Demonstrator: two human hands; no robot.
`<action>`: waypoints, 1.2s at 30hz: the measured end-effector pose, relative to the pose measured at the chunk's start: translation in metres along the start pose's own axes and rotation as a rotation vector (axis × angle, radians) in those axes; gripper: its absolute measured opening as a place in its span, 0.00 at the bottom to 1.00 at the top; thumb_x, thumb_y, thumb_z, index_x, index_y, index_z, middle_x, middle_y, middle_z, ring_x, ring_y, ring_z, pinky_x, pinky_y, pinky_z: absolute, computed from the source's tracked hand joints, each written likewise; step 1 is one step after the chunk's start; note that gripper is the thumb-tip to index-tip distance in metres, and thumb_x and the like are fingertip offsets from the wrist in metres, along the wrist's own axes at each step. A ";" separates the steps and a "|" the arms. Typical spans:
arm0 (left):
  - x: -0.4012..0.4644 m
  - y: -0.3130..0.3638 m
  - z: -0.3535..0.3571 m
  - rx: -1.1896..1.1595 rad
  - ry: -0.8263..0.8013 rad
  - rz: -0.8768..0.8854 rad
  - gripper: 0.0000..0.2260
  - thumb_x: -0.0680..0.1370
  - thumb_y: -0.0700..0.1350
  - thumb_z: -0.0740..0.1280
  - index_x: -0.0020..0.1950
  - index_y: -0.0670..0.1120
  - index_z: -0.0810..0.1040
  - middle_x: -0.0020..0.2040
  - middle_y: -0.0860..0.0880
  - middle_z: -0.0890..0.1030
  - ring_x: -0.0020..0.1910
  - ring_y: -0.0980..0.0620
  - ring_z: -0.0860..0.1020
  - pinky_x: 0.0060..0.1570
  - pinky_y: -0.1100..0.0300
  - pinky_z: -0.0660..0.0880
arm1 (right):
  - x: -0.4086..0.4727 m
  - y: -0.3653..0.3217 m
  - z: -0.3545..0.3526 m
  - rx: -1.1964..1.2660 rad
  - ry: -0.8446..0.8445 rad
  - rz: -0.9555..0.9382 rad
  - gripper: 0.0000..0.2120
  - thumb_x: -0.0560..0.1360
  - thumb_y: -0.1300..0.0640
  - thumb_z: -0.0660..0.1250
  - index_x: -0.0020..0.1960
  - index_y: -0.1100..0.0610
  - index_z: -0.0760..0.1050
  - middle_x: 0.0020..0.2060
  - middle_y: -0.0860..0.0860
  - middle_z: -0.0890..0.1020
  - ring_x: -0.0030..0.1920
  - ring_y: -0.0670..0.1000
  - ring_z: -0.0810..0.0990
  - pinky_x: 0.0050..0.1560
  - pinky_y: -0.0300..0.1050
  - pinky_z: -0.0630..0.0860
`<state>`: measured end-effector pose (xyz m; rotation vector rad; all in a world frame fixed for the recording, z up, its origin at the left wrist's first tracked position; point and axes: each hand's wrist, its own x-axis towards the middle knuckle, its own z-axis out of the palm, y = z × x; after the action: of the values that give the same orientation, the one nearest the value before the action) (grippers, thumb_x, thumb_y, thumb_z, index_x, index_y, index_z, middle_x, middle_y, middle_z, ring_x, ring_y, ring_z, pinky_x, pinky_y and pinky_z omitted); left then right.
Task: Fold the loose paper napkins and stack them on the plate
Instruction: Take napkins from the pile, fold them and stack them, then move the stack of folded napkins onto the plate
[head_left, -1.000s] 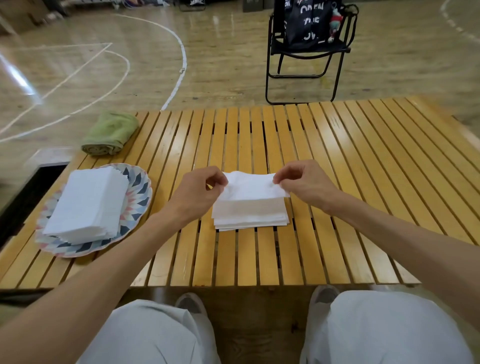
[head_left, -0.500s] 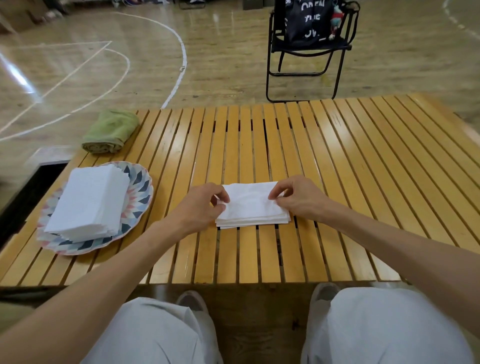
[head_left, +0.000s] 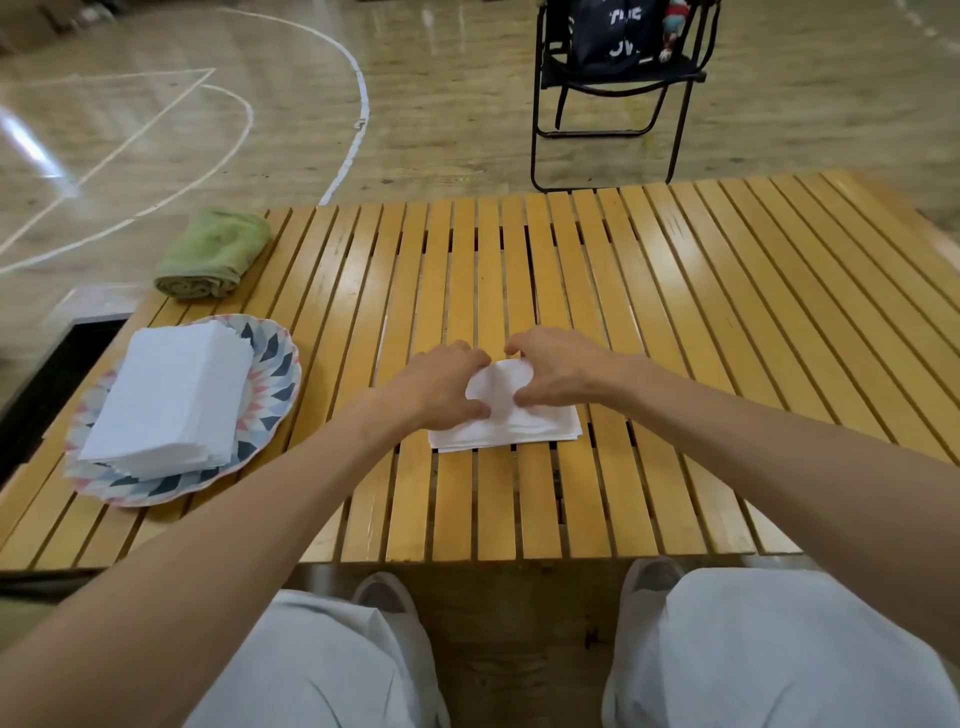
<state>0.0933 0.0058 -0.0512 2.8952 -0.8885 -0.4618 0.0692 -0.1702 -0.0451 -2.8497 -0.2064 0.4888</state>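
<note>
Both hands are sitting right on top of the small napkin pile (head_left: 506, 423) mid-table: left hand (head_left: 441, 387) and right hand (head_left: 558, 371) are pinching the top napkin's far edge, fingers curled, nearly touching. The folded stack (head_left: 171, 397) is resting on the patterned plate (head_left: 278, 374), off left.

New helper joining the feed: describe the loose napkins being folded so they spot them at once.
On the slatted table, look to the middle near the front edge, where the left hand and right hand meet. The loose napkins lie flat on bare slats under them, unlike the taller stack on the plate.
</note>
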 end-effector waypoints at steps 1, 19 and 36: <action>0.001 0.001 0.000 0.003 -0.005 -0.002 0.31 0.76 0.55 0.71 0.76 0.49 0.66 0.67 0.47 0.73 0.65 0.45 0.72 0.66 0.46 0.69 | 0.003 -0.002 -0.001 -0.012 -0.040 0.009 0.25 0.73 0.50 0.72 0.67 0.55 0.72 0.62 0.53 0.78 0.59 0.55 0.76 0.59 0.53 0.73; -0.015 -0.003 -0.043 -0.740 0.140 0.023 0.08 0.78 0.42 0.69 0.56 0.43 0.78 0.50 0.47 0.80 0.49 0.47 0.80 0.49 0.51 0.79 | -0.020 0.021 -0.043 0.898 0.248 -0.029 0.20 0.71 0.55 0.77 0.60 0.52 0.77 0.54 0.51 0.82 0.52 0.52 0.82 0.53 0.49 0.81; -0.002 0.028 -0.017 -1.381 0.617 -0.221 0.20 0.69 0.38 0.65 0.61 0.44 0.76 0.51 0.44 0.81 0.47 0.48 0.80 0.36 0.61 0.79 | 0.003 -0.027 0.001 1.341 0.498 0.044 0.15 0.69 0.69 0.65 0.52 0.57 0.80 0.46 0.52 0.83 0.47 0.52 0.80 0.46 0.49 0.79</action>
<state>0.0825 -0.0163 -0.0297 1.6326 -0.0212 -0.0674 0.0687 -0.1432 -0.0399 -1.5603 0.2157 -0.1121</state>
